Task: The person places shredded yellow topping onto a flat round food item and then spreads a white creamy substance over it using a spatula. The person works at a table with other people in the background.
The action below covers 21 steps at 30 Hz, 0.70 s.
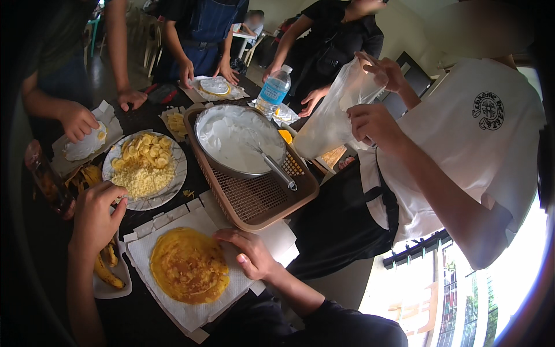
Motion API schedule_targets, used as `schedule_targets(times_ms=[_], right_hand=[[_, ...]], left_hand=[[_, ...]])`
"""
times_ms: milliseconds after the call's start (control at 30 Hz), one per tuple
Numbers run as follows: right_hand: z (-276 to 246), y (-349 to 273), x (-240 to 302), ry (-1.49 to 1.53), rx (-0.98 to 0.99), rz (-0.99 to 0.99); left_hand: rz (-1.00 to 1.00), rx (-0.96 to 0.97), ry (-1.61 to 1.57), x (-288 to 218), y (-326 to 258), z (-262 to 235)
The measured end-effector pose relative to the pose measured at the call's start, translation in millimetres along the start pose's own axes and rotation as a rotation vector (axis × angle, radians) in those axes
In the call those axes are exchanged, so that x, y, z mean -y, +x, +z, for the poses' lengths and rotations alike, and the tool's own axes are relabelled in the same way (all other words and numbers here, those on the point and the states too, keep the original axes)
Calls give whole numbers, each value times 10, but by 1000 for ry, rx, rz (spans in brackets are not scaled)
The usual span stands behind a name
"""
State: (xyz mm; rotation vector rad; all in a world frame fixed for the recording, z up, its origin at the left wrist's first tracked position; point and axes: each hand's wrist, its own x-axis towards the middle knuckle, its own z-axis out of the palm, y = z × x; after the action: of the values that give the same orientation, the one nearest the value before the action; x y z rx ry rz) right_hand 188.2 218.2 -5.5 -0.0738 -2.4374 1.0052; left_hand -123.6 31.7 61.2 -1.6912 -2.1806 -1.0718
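Observation:
A round golden-brown pancake (189, 265) lies flat on white paper towel (144, 254) over an opened-out carton in front of me. My right hand (251, 254) rests at the pancake's right edge, fingers stretched out and holding nothing. At the near left rim of a marbled plate (180, 184), my left hand (97, 211) is closed in a pinch; what is between its fingertips is too small to name. Sliced bananas (151, 151) and pale grated cheese (147, 180) lie on that plate. Beyond, a metal bowl (199, 130) of white cream (231, 139) holds a metal-handled utensil (277, 170), its head sunk in the cream.
The bowl sits in a brown plastic basket (251, 214). A white dish (124, 283) with banana peels (107, 274) stands at left. A water bottle (273, 92) is behind the bowl. At right a person in white holds a clear plastic bag (324, 115); several others work across the table.

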Motion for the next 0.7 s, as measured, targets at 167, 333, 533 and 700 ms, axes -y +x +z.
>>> schedule_targets(times_ms=[167, 333, 533, 700], right_hand=[[-1, -1, -8, -2, -1, -4], [1, 0, -34, -7, -8, -21], [2, -11, -21, -19, -10, -33], [-19, 42, -18, 11, -42, -65]], left_hand=[[-6, 4, -1, 2, 3, 4], [2, 2, 1, 2, 4, 4], [1, -4, 5, 43, -15, 2], [8, -17, -19, 14, 38, -90]])
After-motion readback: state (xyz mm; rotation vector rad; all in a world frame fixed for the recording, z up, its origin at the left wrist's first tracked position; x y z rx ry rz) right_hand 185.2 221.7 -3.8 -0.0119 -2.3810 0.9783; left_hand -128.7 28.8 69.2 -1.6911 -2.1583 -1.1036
